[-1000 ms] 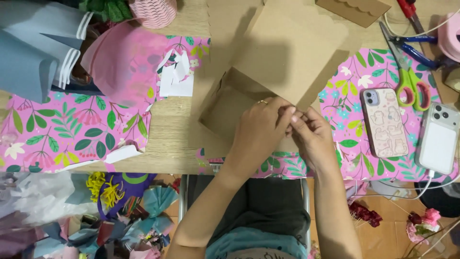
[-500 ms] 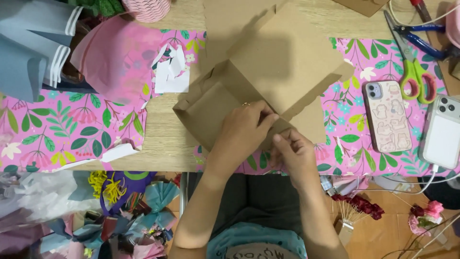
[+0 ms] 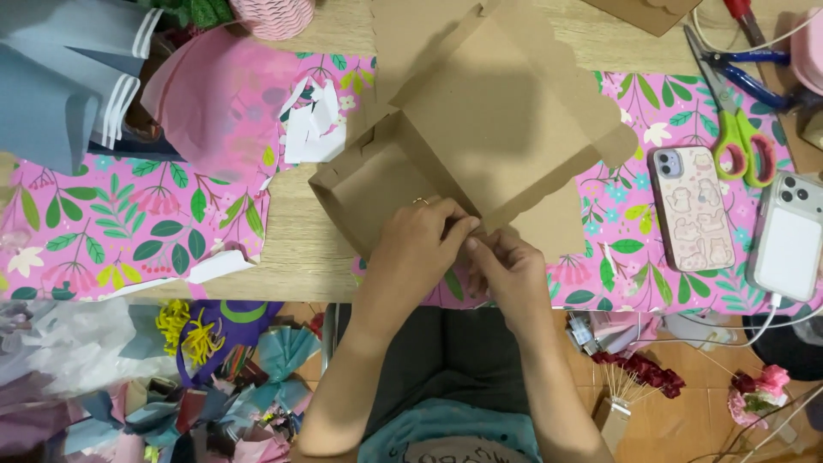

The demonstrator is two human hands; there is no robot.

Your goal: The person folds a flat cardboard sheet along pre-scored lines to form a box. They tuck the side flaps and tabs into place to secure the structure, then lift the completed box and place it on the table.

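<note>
Both hands (image 3: 463, 249) pinch a cardboard box (image 3: 463, 163) on a cluttered wooden table (image 3: 300, 249)

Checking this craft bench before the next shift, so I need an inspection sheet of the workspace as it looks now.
Surface: wooden table under pink floral paper.
Job's things: brown cardboard box, half folded.
Clutter: green scissors, two phones, white scraps, blue paper.
Grippers: left hand and right hand pinch the box's near edge.
Cables: white cable from the right phone.
Surroundings: ribbons and paper scraps below the table.
</note>
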